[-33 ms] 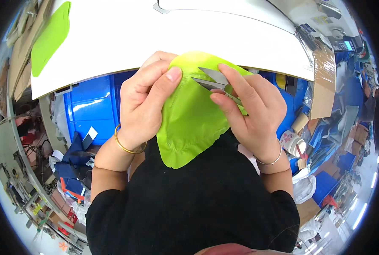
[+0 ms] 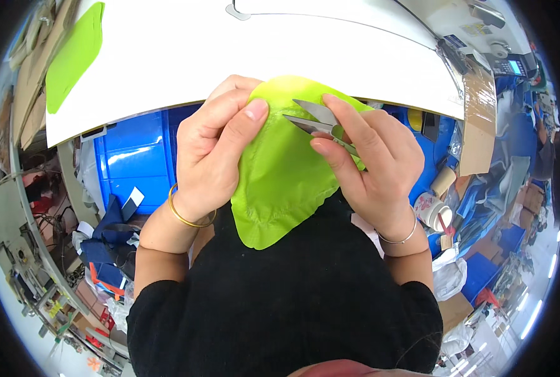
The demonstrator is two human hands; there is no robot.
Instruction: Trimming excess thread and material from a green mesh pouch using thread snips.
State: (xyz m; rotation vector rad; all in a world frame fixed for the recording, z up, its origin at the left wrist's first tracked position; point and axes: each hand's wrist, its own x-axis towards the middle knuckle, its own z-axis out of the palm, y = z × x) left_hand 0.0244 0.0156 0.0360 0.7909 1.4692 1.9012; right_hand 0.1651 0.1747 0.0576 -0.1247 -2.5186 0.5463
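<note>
The left hand [image 2: 214, 144] pinches the cloth [image 2: 280, 179] at its upper left edge, thumb on top. The right hand [image 2: 383, 151] grips the snips [image 2: 320, 114] between thumb and forefinger, blades parted over the cloth, which spans between both hands, its lower tip before the shirt [image 2: 280, 295].

Fingertips of my left hand [image 2: 211, 157], bar the thumb, are out of sight behind the green cloth [image 2: 286, 176]; can't see its back face either. Snips [image 2: 320, 113]: grips mostly covered by my right hand [image 2: 380, 157]. I can't tell if they touch the cloth or sit just above it. Cloth's right edge partly lost behind that same hand. White table [image 2: 330, 44] cut off at top; blue bin [image 2: 132, 151] partly hidden behind its edge. Device screen [image 2: 514, 67], upper right: too small to read.
</note>
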